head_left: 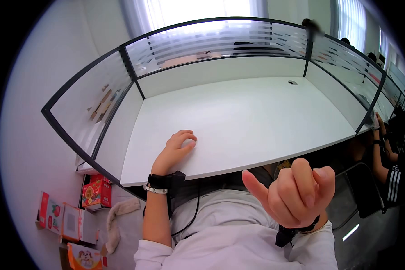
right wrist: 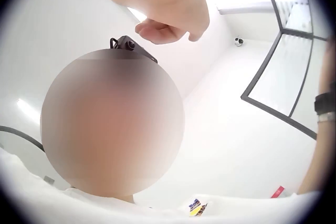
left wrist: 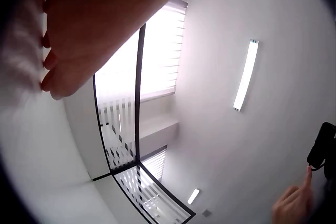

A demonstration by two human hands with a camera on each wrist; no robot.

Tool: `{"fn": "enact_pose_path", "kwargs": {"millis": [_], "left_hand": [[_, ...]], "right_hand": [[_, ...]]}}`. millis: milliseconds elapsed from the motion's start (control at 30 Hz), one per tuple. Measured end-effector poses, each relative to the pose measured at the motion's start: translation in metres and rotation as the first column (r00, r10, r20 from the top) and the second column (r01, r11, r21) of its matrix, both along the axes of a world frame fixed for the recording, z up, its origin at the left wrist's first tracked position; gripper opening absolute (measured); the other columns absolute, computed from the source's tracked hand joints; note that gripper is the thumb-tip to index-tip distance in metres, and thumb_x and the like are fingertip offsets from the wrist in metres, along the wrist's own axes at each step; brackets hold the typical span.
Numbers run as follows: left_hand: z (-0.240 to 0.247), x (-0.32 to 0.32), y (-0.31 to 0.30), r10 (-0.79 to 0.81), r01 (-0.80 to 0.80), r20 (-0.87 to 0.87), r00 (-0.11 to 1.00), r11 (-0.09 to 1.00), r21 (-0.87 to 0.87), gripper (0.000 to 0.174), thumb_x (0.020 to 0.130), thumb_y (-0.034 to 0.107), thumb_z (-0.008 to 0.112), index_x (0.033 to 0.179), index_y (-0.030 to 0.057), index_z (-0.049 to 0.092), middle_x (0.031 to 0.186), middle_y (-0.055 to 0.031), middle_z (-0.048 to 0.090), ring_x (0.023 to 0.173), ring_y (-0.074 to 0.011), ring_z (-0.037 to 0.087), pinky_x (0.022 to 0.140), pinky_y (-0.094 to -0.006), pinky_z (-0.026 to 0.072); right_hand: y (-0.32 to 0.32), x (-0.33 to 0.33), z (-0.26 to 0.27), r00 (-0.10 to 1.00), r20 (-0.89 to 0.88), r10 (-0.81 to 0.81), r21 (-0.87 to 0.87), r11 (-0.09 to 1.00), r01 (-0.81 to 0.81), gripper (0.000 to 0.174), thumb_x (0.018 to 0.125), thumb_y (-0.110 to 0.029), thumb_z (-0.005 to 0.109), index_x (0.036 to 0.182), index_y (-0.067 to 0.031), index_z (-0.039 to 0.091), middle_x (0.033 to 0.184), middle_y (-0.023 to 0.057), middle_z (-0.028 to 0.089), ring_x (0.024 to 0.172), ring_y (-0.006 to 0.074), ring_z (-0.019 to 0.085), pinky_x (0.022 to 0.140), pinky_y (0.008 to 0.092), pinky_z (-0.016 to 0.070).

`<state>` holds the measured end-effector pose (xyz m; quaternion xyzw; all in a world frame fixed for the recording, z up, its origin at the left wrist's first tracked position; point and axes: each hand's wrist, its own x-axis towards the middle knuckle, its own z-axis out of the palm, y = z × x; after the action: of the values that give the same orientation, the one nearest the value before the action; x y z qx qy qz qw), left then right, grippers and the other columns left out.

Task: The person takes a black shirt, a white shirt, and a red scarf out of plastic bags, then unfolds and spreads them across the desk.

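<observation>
My left hand (head_left: pixel 174 149) rests on the white, smooth-topped desk (head_left: pixel 247 117), its fingers loosely bent and relaxed; the desktop lies directly under them and spreads ahead and to their right. It seems to lie there so that the surface takes the arm's weight. A pale patch shows between my thumb and fingers; I can't tell whether it is bare desk or some small white thing.

My right hand (head_left: pixel 295 195) is held up in the air beyond the desk's near edge, most of its fingers folded in towards the palm and one sticking out to the side. I see nothing in that clench; only my own arm supports it, well apart from the desk.

Just behind my left fingers, a black, boxy wrist device (head_left: pixel 168 180) is strapped on, presumably tight so its view follows the hand; a silver metal band (head_left: pixel 155 190) sits just beside it, farther from the fingers. The black-framed glass partition (head_left: pixel 207 49) stands beyond my left fingertips along the desk's far side, likely to screen it off. Low on the floor, left of those fingers, sits a red printed cardboard box (head_left: pixel 96 194).
</observation>
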<state>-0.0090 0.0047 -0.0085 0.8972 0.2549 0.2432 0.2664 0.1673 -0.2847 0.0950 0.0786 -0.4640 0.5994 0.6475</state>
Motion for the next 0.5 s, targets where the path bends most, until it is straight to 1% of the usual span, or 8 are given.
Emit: {"fn": "enact_pose_path", "kwargs": {"millis": [100,233,267,300,367,400,433,500], "left_hand": [[0.001,0.0,-0.001,0.003,-0.003,-0.001,1.0,1.0,-0.008,0.022,0.093,0.023,0.058,0.11,0.0089,0.063,0.135,-0.0117,0.052,0.129,-0.0286,0.043,0.11,-0.0386,0.0314],[0.002,-0.001,-0.003,0.002,-0.002,0.01,1.0,0.999,-0.035,0.022,0.094,0.023,0.058,0.11,0.0095,0.063,0.136,-0.0118,0.051,0.13,-0.0291,0.042,0.109,-0.0392,0.032],[0.0,0.0,-0.001,0.0,0.0,0.017,1.0,1.0,-0.005,0.022,0.094,0.023,0.058,0.11,0.0084,0.063,0.134,-0.011,0.053,0.128,-0.0286,0.044,0.108,-0.0381,0.033],[0.001,0.001,-0.001,0.002,-0.002,0.016,1.0,1.0,-0.001,0.022,0.094,0.023,0.058,0.11,0.0084,0.063,0.134,-0.011,0.053,0.128,-0.0286,0.044,0.108,-0.0381,0.033],[0.001,0.001,-0.001,-0.003,0.001,0.08,0.997,1.0,0.023,0.023,0.092,0.024,0.059,0.107,0.0073,0.063,0.123,-0.0107,0.06,0.118,-0.031,0.052,0.104,-0.04,0.0384],[0.005,0.001,-0.003,0.001,0.0,0.105,0.994,1.0,-0.015,0.024,0.093,0.023,0.058,0.107,0.004,0.062,0.118,-0.0113,0.062,0.115,-0.0285,0.055,0.1,-0.0383,0.0422],[0.012,0.003,-0.01,0.035,-0.027,0.14,0.99,0.998,-0.062,0.022,0.094,0.02,0.058,0.108,0.0039,0.062,0.111,-0.0109,0.064,0.108,-0.026,0.059,0.096,-0.0367,0.0447],[0.037,0.004,-0.028,0.036,-0.021,0.16,0.986,0.995,-0.095,0.02,0.096,0.017,0.056,0.104,-0.0003,0.063,0.1,-0.0093,0.067,0.101,-0.0208,0.062,0.099,-0.0328,0.0433]], "right_hand": [[0.003,0.0,0.001,0.999,-0.006,-0.032,-0.012,0.999,0.032,0.031,0.096,-0.025,0.03,0.074,-0.0086,0.043,0.052,0.0041,0.044,0.043,0.015,0.042,0.122,0.0448,0.0041],[0.004,-0.001,0.0,0.998,-0.009,-0.068,-0.024,0.997,0.068,0.027,0.098,-0.025,0.035,0.077,-0.0093,0.042,0.051,0.0032,0.042,0.042,0.0146,0.041,0.122,0.0445,0.0051],[0.003,-0.001,0.002,0.997,-0.01,-0.079,-0.052,0.996,0.079,0.019,0.096,-0.02,0.045,0.08,-0.01,0.043,0.056,0.0023,0.045,0.047,0.0139,0.044,0.121,0.045,0.015],[0.004,-0.002,0.003,0.997,-0.011,-0.077,-0.048,0.996,0.076,0.019,0.096,-0.02,0.045,0.08,-0.01,0.043,0.056,0.0023,0.045,0.047,0.0139,0.044,0.121,0.045,0.015],[0.008,-0.006,0.007,0.934,0.094,-0.344,-0.055,0.935,0.35,0.012,0.09,-0.008,0.058,0.085,-0.0097,0.047,0.071,0.0025,0.051,0.058,0.0123,0.05,0.116,0.0441,0.0305],[0.01,-0.003,0.011,0.886,0.189,-0.423,-0.047,0.898,0.438,0.024,0.081,0.006,0.065,0.093,-0.0093,0.051,0.087,0.0036,0.052,0.076,0.0119,0.054,0.103,0.039,0.0442],[0.014,0.001,0.014,0.819,0.279,-0.501,-0.013,0.851,0.525,0.027,0.078,0.011,0.065,0.094,-0.0086,0.055,0.099,0.006,0.054,0.088,0.0127,0.055,0.092,0.0346,0.0471],[0.028,0.026,0.01,0.695,0.373,-0.614,0.026,0.756,0.654,0.024,0.078,0.011,0.067,0.087,-0.0086,0.057,0.107,0.0075,0.055,0.094,0.0139,0.055,0.086,0.0302,0.0475]]}}
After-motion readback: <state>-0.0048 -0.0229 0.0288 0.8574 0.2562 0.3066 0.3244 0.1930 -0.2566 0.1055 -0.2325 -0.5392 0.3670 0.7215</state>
